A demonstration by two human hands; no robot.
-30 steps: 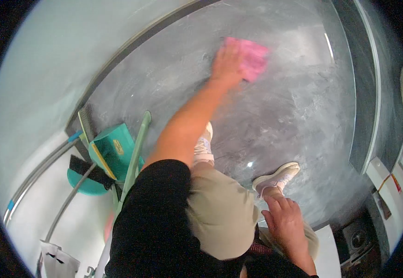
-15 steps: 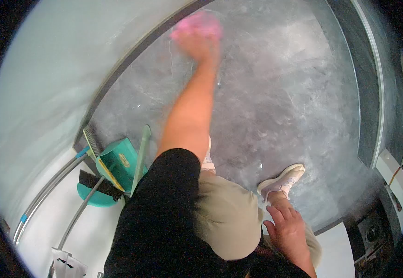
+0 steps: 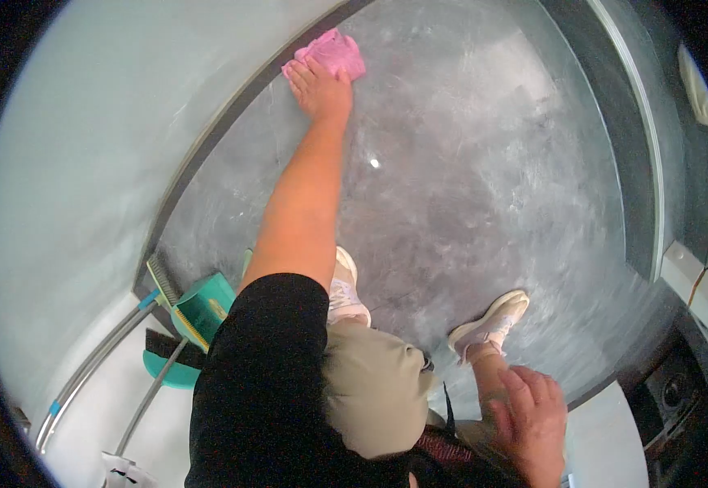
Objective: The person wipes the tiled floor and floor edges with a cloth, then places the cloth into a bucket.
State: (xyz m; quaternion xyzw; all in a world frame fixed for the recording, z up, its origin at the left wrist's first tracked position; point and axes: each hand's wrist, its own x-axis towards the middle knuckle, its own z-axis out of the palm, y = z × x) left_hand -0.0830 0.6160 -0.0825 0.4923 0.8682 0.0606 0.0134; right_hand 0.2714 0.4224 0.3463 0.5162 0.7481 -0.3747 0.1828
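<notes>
At the top left of the floor, my left hand [image 3: 322, 95] presses a bunched pink cloth [image 3: 339, 54] against the grey floor, close to the dark skirting strip. Its fingers lie over the cloth's near edge, with the thumb on the right side. My right hand [image 3: 535, 419] is held near my right knee at the lower right. Its fingers are loosely bent and apart, and it holds nothing.
A green dustpan [image 3: 203, 302] and a green-backed brush [image 3: 168, 372] stand by the wall at lower left, with metal poles [image 3: 98, 358] alongside. My shoes [image 3: 496, 321] are on the marbled floor [image 3: 459, 163]. A dark appliance [image 3: 673, 394] is at lower right.
My left hand and the pink cloth have shifted left and slightly nearer, along the skirting. My right hand has moved a little right and lower in view.
</notes>
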